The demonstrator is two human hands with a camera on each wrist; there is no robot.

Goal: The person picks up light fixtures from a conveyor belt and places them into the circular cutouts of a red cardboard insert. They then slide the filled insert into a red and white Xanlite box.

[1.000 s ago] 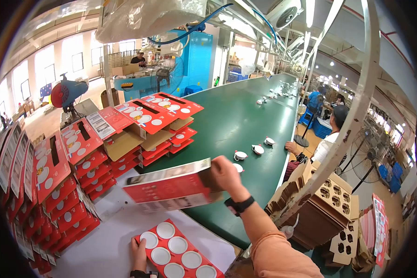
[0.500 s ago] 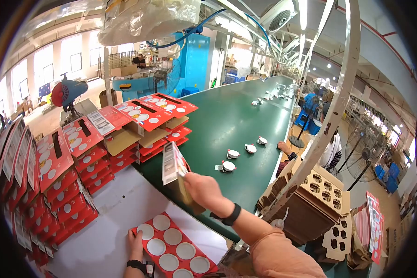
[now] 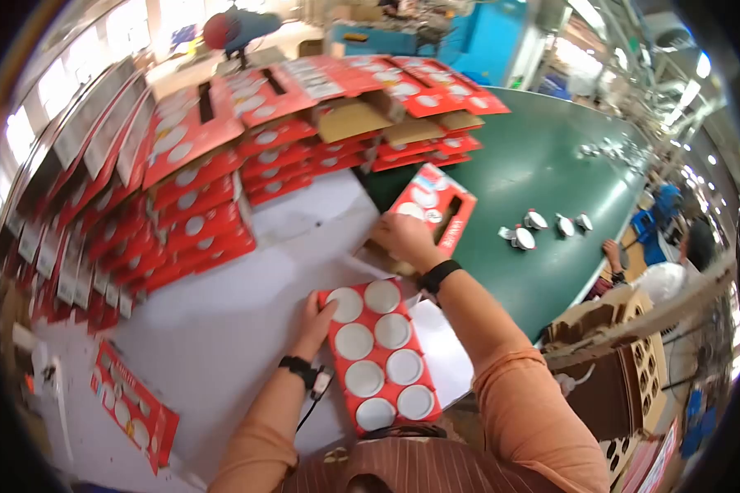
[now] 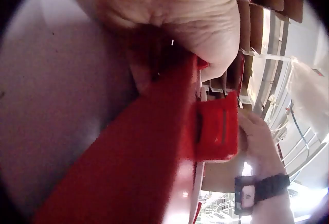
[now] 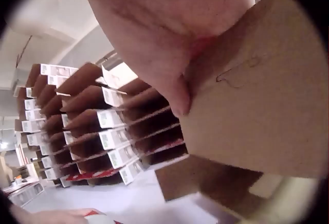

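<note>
A red pack with several white round discs in two rows (image 3: 373, 321) lies on the white table in front of the person. The left hand (image 3: 312, 325) grips its upper left edge, and the left wrist view shows the thumb and fingers at the edge of the red side (image 4: 128, 157). Farther off, the right hand (image 3: 409, 239) holds an open-ended red printed cardboard box (image 3: 437, 200) above where table and green belt meet. In the right wrist view, the thumb is on the box's plain brown inner board (image 5: 257, 105), with a flap hanging below.
Stacked red open boxes (image 3: 193, 189) line the table's far and left sides. A red printed piece (image 3: 133, 408) lies at the left. Small white cup-like items (image 3: 524, 238) sit on the green belt (image 3: 501, 177). Cardboard inserts (image 3: 625, 361) and a metal post stand at right.
The right hand has drawn the box back from over the belt toward the pack and turned its printed face up. The left hand has stayed on the pack. The head view has tilted down and left.
</note>
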